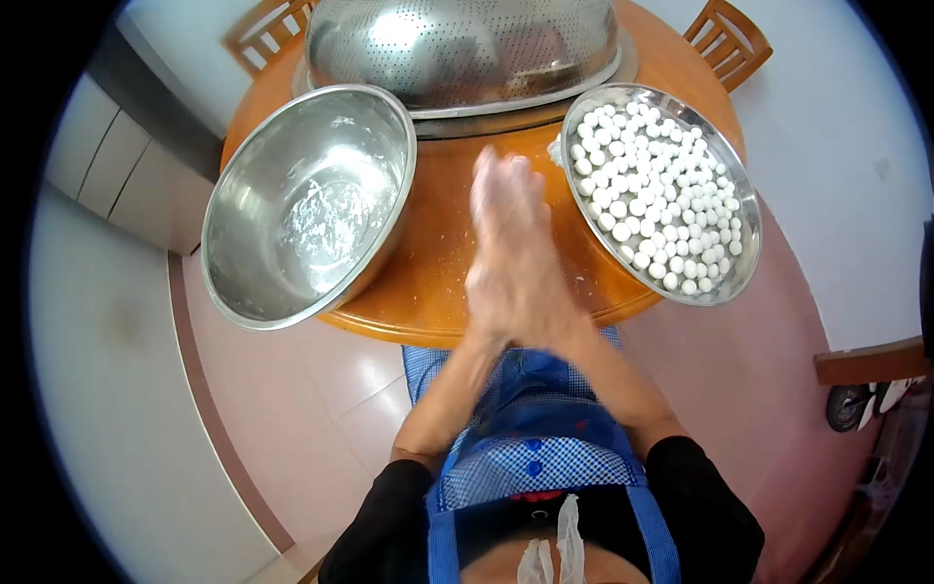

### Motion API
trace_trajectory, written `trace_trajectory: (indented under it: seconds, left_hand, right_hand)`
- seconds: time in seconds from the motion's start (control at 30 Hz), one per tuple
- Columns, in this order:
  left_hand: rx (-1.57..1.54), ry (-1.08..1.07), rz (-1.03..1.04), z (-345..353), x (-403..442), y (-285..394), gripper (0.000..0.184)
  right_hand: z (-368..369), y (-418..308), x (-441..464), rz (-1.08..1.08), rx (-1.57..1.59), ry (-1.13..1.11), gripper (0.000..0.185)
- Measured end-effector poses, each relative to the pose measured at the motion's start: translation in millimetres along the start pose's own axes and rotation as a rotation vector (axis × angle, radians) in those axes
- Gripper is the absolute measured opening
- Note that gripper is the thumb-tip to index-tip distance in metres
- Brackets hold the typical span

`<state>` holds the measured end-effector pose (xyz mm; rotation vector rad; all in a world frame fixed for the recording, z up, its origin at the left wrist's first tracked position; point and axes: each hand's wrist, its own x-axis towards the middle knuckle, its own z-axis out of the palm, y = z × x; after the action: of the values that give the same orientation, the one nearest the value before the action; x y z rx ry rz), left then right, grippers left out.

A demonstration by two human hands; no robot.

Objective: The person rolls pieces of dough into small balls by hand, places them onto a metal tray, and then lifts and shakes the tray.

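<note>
My left hand [485,300] and my right hand [533,268] are pressed palm to palm above the table's near side, fingers pointing away from me. Motion blurs both. Whatever may lie between the palms is hidden. To their right, a round metal tray [623,271] holds many small white balls [671,200], which look like dough, mostly in a single layer. Left of the hands stands a large steel bowl [255,209], tilted towards me, with white, wet-looking residue [336,219] across its bottom. Neither hand touches the bowl or the tray.
A large perforated metal cover [457,54] sits at the back of the round wooden table [443,204]. White crumbs dot the wood between bowl and tray. Wooden chairs [730,44] stand behind. A blue checked apron [535,467] covers my front, near the table edge.
</note>
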<state>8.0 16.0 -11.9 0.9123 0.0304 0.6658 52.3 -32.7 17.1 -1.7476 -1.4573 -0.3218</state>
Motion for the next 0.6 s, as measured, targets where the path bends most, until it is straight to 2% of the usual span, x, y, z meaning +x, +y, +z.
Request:
trace_trajectory:
  seconds: [0.03,0.07,0.13,0.2,0.27,0.3,0.33,0.37,0.4,0.43,0.47,0.53,0.57,0.6]
  left_hand:
    - [-0.008,0.048,-0.103,4.8,-9.9,-1.9,0.063]
    - [-0.079,0.075,-0.107,10.9,-8.0,-1.8,0.062]
    - [0.043,-0.055,0.053,12.7,-2.2,13.8,0.062]
    - [0.084,-0.043,0.115,-0.4,13.8,20.5,0.063]
    - [0.121,-0.045,0.152,-10.4,19.8,18.8,0.063]
    - [0.015,-0.110,0.149,-12.0,21.1,13.1,0.061]
    - [-0.096,-0.182,0.136,-8.7,21.7,8.7,0.059]
    - [-0.110,-0.156,0.219,-1.2,10.9,3.7,0.061]
    - [-0.121,-0.130,0.301,7.6,0.4,0.4,0.064]
    - [-0.075,-0.095,0.134,11.0,-4.2,3.6,0.064]
    - [-0.024,-0.059,-0.028,12.0,-5.4,7.0,0.064]
    - [-0.081,-0.075,-0.008,5.8,2.5,12.8,0.062]
    - [-0.102,-0.034,0.068,-2.1,11.2,15.1,0.062]
    - [-0.123,0.009,0.140,-8.5,18.1,14.8,0.062]
  right_hand:
    - [-3.7,18.0,14.6,-0.017,0.090,0.068,0.065]
    - [-8.7,26.1,24.7,0.059,0.063,0.110,0.063]
    - [-2.5,43.2,21.1,0.131,0.416,0.113,0.062]
    - [6.0,30.3,-4.2,0.077,0.515,0.007,0.062]
    - [21.3,9.2,-26.5,-0.130,0.285,-0.052,0.064]
    - [21.0,1.9,-20.8,-0.127,0.235,-0.036,0.065]
    - [15.1,-4.9,-15.3,-0.113,0.178,-0.015,0.066]
    - [8.8,0.1,-3.7,-0.095,0.166,-0.006,0.066]
    - [2.6,12.6,15.8,0.020,0.150,0.061,0.066]
    - [-2.2,21.2,27.0,0.127,0.135,0.130,0.067]
    - [-1.6,27.4,24.2,0.131,0.125,0.137,0.067]
    - [3.5,39.9,19.9,0.109,0.552,0.098,0.069]
    - [6.2,26.1,3.9,0.146,0.587,0.041,0.070]
    - [18.6,30.4,-14.0,-0.032,0.356,-0.012,0.073]
